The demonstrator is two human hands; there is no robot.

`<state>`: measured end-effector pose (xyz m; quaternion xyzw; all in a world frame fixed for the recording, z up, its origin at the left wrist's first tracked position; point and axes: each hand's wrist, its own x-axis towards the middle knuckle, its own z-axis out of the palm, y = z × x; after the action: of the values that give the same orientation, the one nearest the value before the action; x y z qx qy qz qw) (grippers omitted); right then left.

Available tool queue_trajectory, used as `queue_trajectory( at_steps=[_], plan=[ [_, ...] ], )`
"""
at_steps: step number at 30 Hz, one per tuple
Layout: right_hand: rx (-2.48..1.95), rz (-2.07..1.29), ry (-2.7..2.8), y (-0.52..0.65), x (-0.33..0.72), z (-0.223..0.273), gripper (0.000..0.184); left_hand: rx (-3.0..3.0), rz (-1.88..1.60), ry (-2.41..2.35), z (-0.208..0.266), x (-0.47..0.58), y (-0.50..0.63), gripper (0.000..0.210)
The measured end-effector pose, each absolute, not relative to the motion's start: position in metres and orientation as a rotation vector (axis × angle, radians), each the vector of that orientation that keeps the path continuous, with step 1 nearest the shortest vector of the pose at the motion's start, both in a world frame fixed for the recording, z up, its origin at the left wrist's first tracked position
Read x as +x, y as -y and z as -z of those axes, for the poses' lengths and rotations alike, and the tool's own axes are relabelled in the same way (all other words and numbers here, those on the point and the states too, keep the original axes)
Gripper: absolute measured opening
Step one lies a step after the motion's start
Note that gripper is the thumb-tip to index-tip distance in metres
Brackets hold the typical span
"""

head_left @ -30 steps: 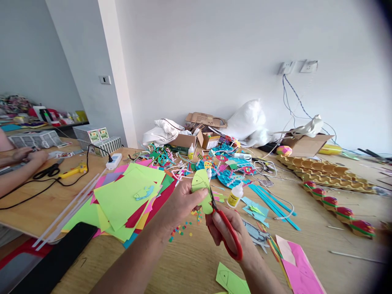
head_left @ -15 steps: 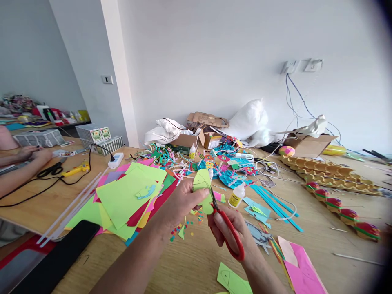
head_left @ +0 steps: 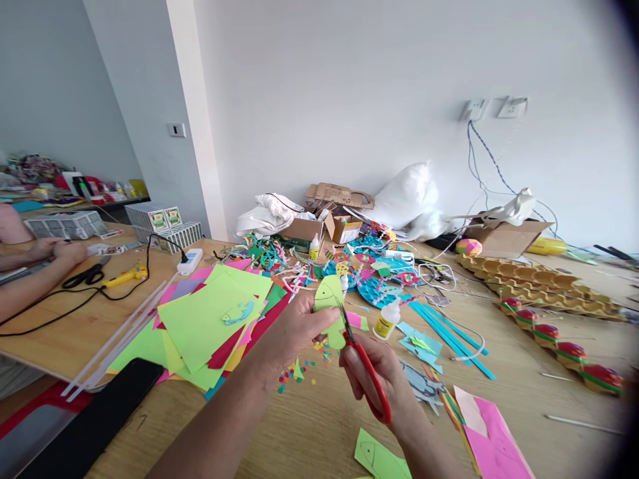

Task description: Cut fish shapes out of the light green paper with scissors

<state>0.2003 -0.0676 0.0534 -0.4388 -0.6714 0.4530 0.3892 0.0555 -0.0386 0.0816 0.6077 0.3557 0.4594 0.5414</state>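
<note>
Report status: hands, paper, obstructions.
Left hand pinching the light green paper cutout. Right hand working red-handled scissors, blades at its edge. Nothing blocking.

nothing was really readable tbh, the glue bottle (head_left: 386, 320) label and the small boxes (head_left: 162, 218) were too blurry

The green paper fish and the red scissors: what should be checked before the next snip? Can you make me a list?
1. Left hand has a firm hold on the green paper fish: ok.
2. Right hand is in the handles of the red scissors: ok.
3. Blades meet the fish's edge: ok.
4. Left fingers clear of the blades: cannot tell, the thumb sits close.
5. Blades follow the drawn outline: cannot tell, too small to see.
6. Glue bottle stands apart from the hands: ok.
</note>
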Motion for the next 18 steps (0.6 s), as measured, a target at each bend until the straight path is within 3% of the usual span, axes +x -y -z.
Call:
queue_trajectory(
  at_steps=[18],
  plan=[
    [-1.075,-1.147,1.748,0.0668,0.2021,-0.0517,0.048,1.515,-1.058,-0.878,-0.0842,0.0536,0.0394,0.021]
  ],
)
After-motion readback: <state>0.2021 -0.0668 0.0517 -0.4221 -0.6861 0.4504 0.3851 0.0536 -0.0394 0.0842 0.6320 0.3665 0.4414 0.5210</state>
